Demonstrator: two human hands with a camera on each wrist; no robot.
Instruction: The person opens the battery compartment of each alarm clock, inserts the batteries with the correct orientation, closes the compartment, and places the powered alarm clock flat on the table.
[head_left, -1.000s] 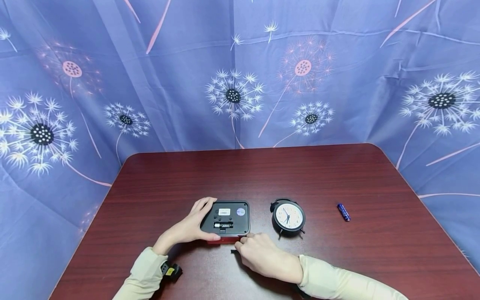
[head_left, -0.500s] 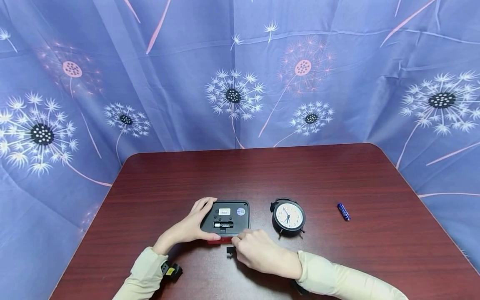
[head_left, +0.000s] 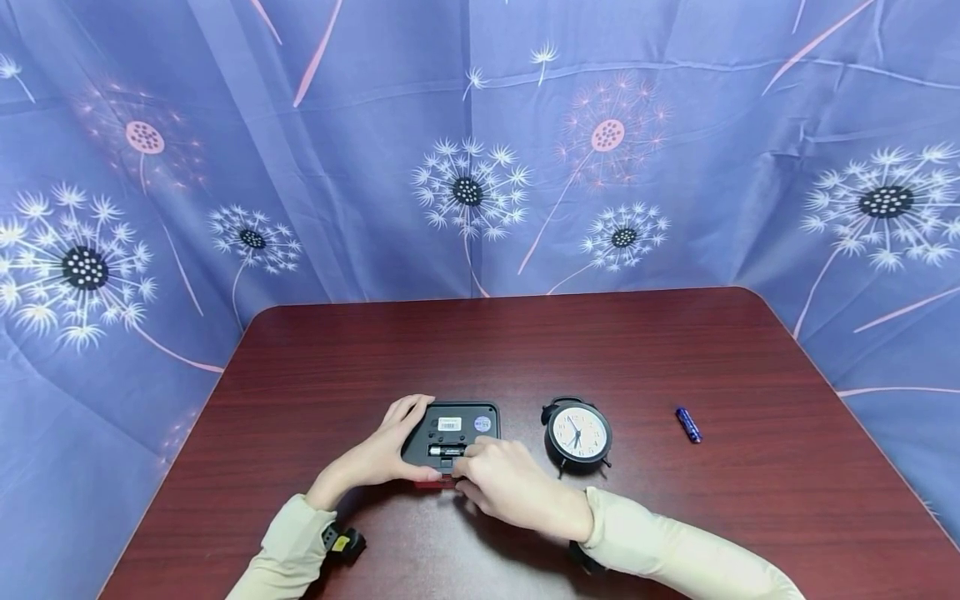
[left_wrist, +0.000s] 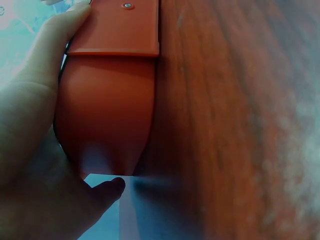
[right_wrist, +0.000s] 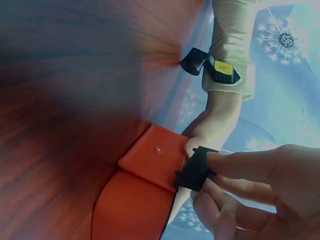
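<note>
A red-sided device (head_left: 424,440) lies with its black back upward, a dark battery (head_left: 446,450) in its open slot. My left hand (head_left: 382,450) grips its left end, thumb on the near side and fingers on the far edge; the left wrist view shows the red casing (left_wrist: 107,95) beside the palm. Between thumb and fingers, my right hand (head_left: 510,487) pinches a small black battery cover (right_wrist: 196,169), plain in the right wrist view. That cover is close to the device's near edge, by the slot; the hand hides it in the head view.
Right of the device stands a black alarm clock (head_left: 577,433) with a white dial. A blue battery (head_left: 687,425) lies farther right on the dark red table (head_left: 585,342). Behind the table hangs a blue dandelion-print curtain (head_left: 360,150).
My right hand has moved left and slightly away from me, bringing the battery cover from in front of the device up to the slot. My left hand has kept its hold.
</note>
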